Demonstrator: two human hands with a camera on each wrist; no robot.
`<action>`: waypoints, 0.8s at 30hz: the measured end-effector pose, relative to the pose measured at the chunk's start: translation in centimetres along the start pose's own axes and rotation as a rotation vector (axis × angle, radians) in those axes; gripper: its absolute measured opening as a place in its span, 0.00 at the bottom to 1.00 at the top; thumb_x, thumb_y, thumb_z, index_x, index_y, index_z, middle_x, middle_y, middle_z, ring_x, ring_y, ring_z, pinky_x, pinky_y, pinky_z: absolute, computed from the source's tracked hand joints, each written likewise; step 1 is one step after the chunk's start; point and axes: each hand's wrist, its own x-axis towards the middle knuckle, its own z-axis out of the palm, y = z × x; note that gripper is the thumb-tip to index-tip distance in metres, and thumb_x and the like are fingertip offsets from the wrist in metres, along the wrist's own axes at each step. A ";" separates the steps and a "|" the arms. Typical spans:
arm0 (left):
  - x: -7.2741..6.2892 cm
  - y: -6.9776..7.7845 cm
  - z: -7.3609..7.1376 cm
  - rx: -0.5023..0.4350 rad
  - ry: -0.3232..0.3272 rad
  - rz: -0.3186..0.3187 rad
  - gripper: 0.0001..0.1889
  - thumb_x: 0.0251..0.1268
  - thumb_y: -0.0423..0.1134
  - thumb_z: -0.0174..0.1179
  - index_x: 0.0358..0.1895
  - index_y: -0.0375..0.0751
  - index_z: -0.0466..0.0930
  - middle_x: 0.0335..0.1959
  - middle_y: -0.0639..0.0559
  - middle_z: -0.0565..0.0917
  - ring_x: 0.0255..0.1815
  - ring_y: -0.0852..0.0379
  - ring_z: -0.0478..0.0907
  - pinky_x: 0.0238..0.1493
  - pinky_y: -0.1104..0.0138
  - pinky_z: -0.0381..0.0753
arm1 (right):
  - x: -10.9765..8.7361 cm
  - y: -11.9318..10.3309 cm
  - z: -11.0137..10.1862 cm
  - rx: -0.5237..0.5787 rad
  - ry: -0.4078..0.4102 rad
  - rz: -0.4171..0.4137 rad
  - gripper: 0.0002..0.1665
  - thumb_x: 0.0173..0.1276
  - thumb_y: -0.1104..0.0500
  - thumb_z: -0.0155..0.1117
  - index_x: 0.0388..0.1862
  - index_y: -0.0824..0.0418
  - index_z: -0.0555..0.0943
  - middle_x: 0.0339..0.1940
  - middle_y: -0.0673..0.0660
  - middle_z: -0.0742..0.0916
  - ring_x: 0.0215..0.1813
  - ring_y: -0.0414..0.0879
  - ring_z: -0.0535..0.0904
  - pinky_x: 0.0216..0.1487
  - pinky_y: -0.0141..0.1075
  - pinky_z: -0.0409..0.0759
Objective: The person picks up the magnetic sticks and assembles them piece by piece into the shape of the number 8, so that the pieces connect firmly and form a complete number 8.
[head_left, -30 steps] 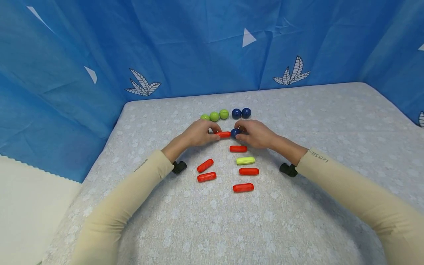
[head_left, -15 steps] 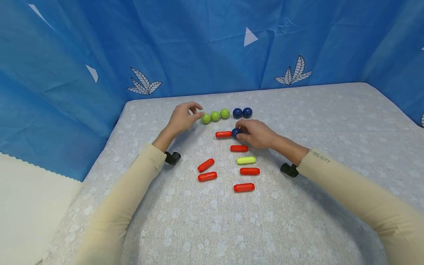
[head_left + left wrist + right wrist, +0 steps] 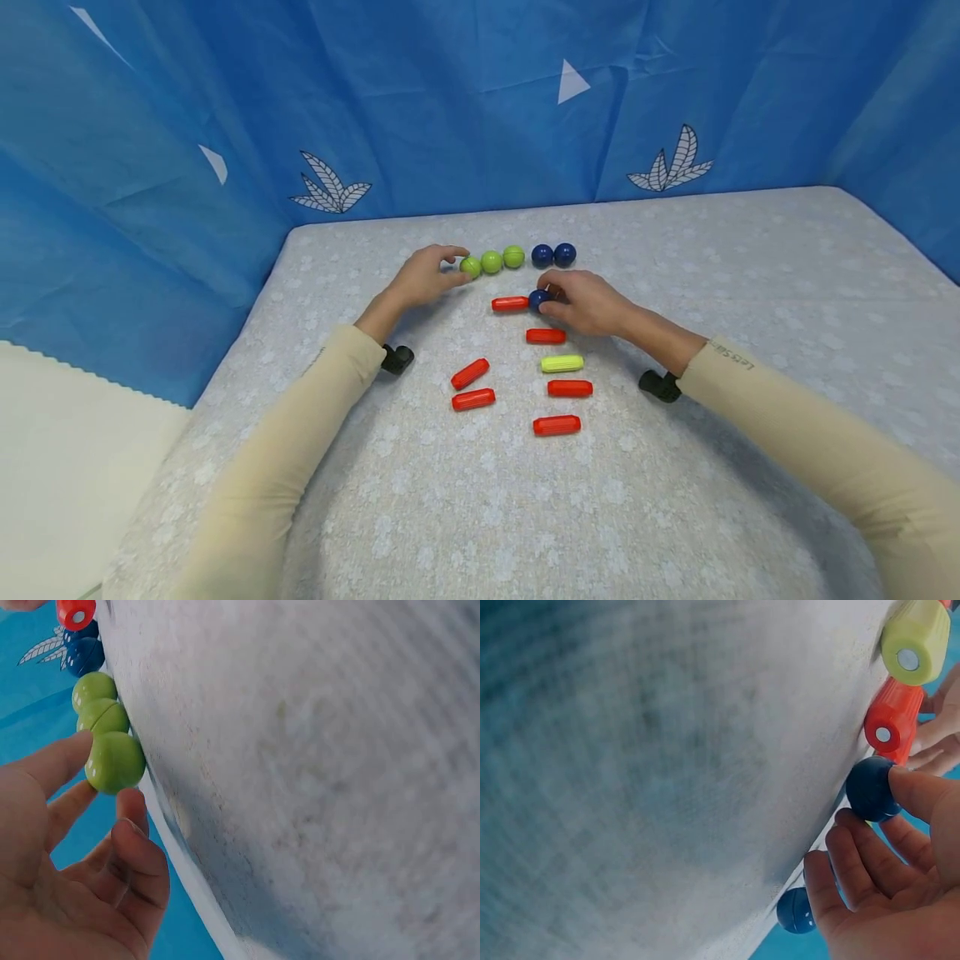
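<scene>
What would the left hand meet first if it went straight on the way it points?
Most likely the green ball nearest it, the end one of three in a row; whether the left hand touches it is unclear.

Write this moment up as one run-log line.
left hand: at leftmost green ball, grip unclear | right hand: pinches blue ball against red stick | also: five red sticks, one yellow stick

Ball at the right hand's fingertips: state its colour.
Dark blue; the ball shows best in the right wrist view.
</scene>
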 end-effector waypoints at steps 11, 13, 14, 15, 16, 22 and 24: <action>0.0 0.6 0.3 0.013 0.016 -0.019 0.18 0.71 0.45 0.61 0.60 0.44 0.76 0.59 0.44 0.79 0.63 0.45 0.71 0.62 0.52 0.68 | 0.0 0.2 0.0 0.006 0.001 -0.004 0.20 0.73 0.60 0.63 0.59 0.67 0.76 0.47 0.62 0.84 0.48 0.54 0.78 0.54 0.49 0.76; 0.0 0.7 0.3 0.012 0.013 -0.019 0.18 0.71 0.45 0.61 0.59 0.44 0.76 0.59 0.45 0.79 0.61 0.46 0.72 0.60 0.53 0.70 | -0.1 0.2 0.0 0.008 0.001 -0.004 0.19 0.73 0.60 0.63 0.59 0.67 0.76 0.47 0.62 0.84 0.47 0.54 0.78 0.54 0.49 0.76; 0.0 0.7 0.3 0.007 0.009 -0.018 0.18 0.71 0.44 0.61 0.59 0.44 0.75 0.59 0.44 0.79 0.59 0.46 0.74 0.59 0.53 0.71 | -0.1 0.2 0.0 0.008 0.002 -0.005 0.19 0.73 0.60 0.63 0.59 0.67 0.76 0.47 0.62 0.84 0.47 0.54 0.78 0.54 0.49 0.76; 0.0 0.7 0.3 0.006 0.006 -0.019 0.18 0.71 0.44 0.61 0.60 0.44 0.75 0.59 0.44 0.79 0.56 0.47 0.76 0.56 0.54 0.73 | -0.2 0.2 0.0 0.009 0.002 -0.006 0.19 0.73 0.60 0.63 0.59 0.68 0.76 0.46 0.62 0.84 0.47 0.54 0.78 0.54 0.49 0.76; 0.0 0.7 0.4 0.006 0.002 -0.017 0.19 0.71 0.43 0.61 0.61 0.44 0.74 0.59 0.44 0.79 0.53 0.47 0.78 0.54 0.55 0.74 | -0.2 0.2 0.0 0.010 0.003 -0.007 0.19 0.73 0.60 0.63 0.59 0.68 0.76 0.46 0.62 0.84 0.47 0.54 0.78 0.54 0.49 0.76; -0.1 0.5 0.3 0.026 -0.027 -0.011 0.25 0.72 0.42 0.61 0.69 0.47 0.70 0.58 0.43 0.79 0.46 0.49 0.79 0.48 0.57 0.77 | -0.2 0.2 0.0 0.009 0.008 -0.021 0.19 0.73 0.60 0.62 0.58 0.67 0.76 0.45 0.61 0.84 0.46 0.54 0.79 0.52 0.49 0.76; -0.2 0.5 0.3 0.036 -0.040 -0.008 0.27 0.72 0.44 0.61 0.71 0.48 0.68 0.60 0.42 0.78 0.53 0.48 0.77 0.54 0.55 0.75 | -0.1 0.2 0.0 0.009 0.009 -0.024 0.19 0.73 0.60 0.62 0.58 0.68 0.76 0.45 0.61 0.84 0.46 0.53 0.79 0.52 0.49 0.76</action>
